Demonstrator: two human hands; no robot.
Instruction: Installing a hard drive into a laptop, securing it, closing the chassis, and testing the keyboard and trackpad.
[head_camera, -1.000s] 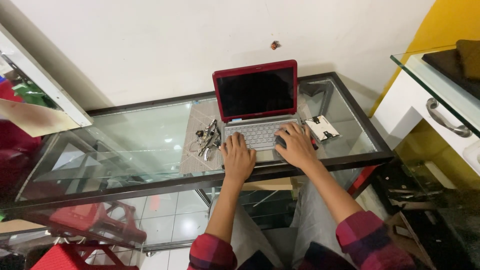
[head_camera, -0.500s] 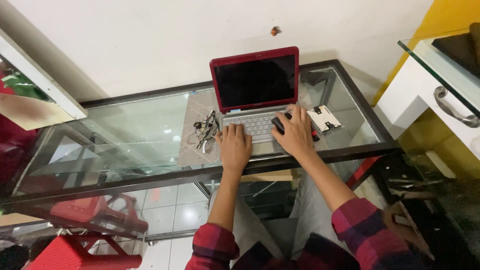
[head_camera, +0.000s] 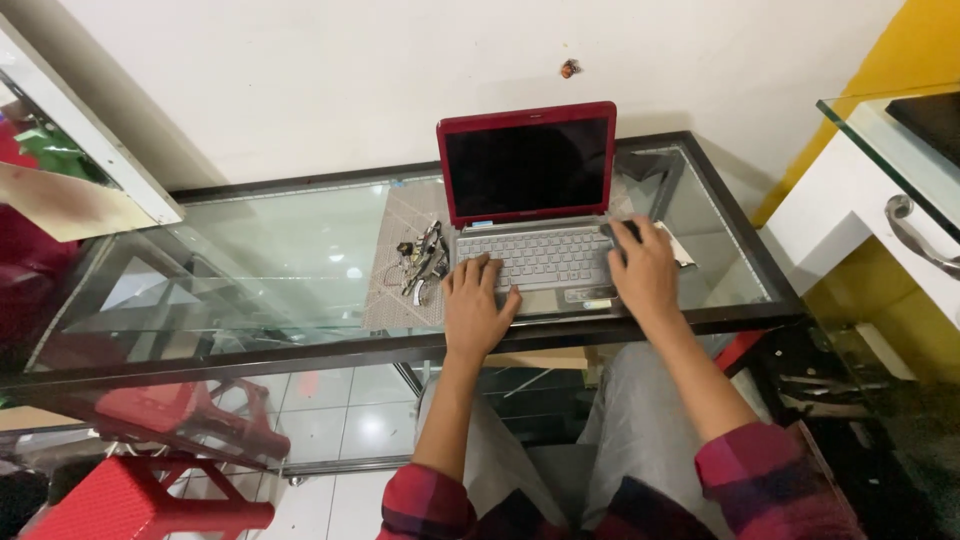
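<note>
Red laptop (head_camera: 530, 200), glass table (head_camera: 250, 260), white wall (head_camera: 300, 80)

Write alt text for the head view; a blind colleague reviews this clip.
A person's left hand rests on a red laptop's keyboard while the right hand covers its right edge, screen dark. The laptop sits on a glass table, beside a small tangle of keys.

Wall: plain off-white wall (head_camera: 300, 80) on the far side, with a small dark mark (head_camera: 569, 68) high up.
Right: yellow wall (head_camera: 900, 70) and a white cabinet (head_camera: 850, 210) with a metal handle (head_camera: 915, 235).
Table: glass-topped table (head_camera: 250, 260) with a dark frame.
Floor: pale glossy tiles (head_camera: 340, 420) reflecting light.
Near left: red plastic stool (head_camera: 130, 495).
</note>
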